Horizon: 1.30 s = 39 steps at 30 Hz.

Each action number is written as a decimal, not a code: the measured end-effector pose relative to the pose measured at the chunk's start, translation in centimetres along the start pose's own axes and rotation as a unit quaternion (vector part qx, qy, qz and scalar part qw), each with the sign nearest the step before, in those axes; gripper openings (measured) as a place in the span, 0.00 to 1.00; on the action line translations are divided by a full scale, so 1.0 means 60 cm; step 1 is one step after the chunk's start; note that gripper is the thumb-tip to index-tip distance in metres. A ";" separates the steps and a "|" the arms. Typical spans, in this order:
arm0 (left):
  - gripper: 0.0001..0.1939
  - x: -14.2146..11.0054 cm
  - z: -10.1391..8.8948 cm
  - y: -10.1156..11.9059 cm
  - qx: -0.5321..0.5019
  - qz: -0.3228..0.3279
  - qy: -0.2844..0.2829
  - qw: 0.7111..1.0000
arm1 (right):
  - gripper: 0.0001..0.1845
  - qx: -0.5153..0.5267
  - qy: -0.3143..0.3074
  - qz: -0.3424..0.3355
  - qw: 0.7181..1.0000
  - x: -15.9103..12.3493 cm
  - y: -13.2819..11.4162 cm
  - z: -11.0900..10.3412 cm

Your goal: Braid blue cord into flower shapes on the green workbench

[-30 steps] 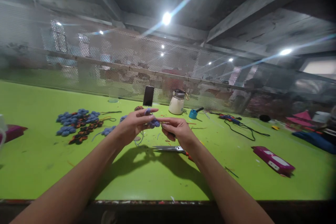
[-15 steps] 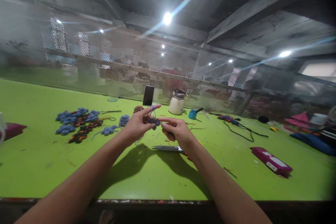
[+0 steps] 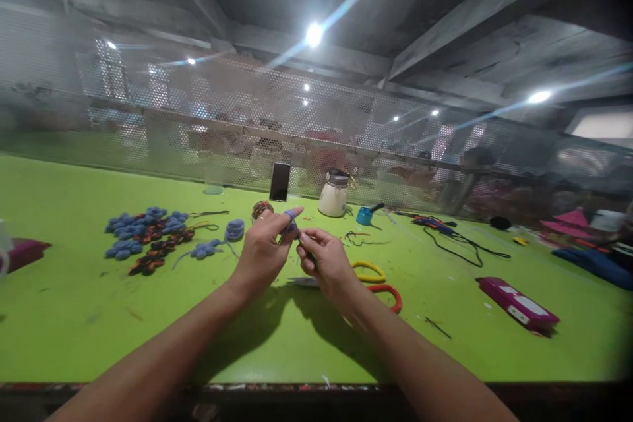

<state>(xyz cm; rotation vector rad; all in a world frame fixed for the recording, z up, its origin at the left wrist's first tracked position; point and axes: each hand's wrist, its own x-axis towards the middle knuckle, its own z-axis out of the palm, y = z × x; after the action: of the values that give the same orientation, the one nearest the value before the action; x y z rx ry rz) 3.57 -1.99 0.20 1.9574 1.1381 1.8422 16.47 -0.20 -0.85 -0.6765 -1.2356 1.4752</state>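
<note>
Both my hands are raised together over the green table point(image 3: 74, 303). My left hand point(image 3: 264, 247) pinches a small blue yarn piece point(image 3: 291, 226), with blue yarn looped over its raised index finger. My right hand point(image 3: 326, 260) is closed around a thin dark hook-like tool, its tip at the yarn piece. The two hands touch at the fingertips. Scissors with yellow and red handles point(image 3: 378, 280) lie on the table just behind my right hand, their blades partly hidden by it.
A pile of blue and dark crocheted flowers point(image 3: 143, 237) lies at the left, with a blue yarn coil point(image 3: 234, 229) nearer. A phone point(image 3: 279, 181), white jar point(image 3: 333, 196) and blue cup point(image 3: 364, 215) stand by the mesh fence. Black cords point(image 3: 459, 241) and a pink case point(image 3: 519, 303) lie right.
Both hands have drawn nearer to me and closer together. My right hand shifted left, uncovering the scissor handles. The yarn loop stays on my left index finger.
</note>
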 end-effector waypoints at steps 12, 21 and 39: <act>0.28 0.029 -0.030 -0.010 -0.278 -0.288 -0.091 0.912 | 0.14 -0.108 -0.002 -0.108 0.988 -0.003 -0.006 -0.002; 0.26 0.034 -0.038 -0.005 -0.297 -0.294 -0.096 0.903 | 0.11 -0.216 0.003 -0.183 0.959 -0.003 -0.007 -0.012; 0.29 0.037 -0.047 -0.004 -0.268 -0.291 -0.143 0.907 | 0.05 -0.390 -0.022 -0.282 0.876 -0.003 0.004 -0.022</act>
<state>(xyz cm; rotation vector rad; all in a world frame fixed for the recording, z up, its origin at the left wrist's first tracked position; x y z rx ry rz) 0.72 -1.34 2.24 1.3249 0.8664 1.3087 17.63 0.13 -1.50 -0.7055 -1.8874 0.4748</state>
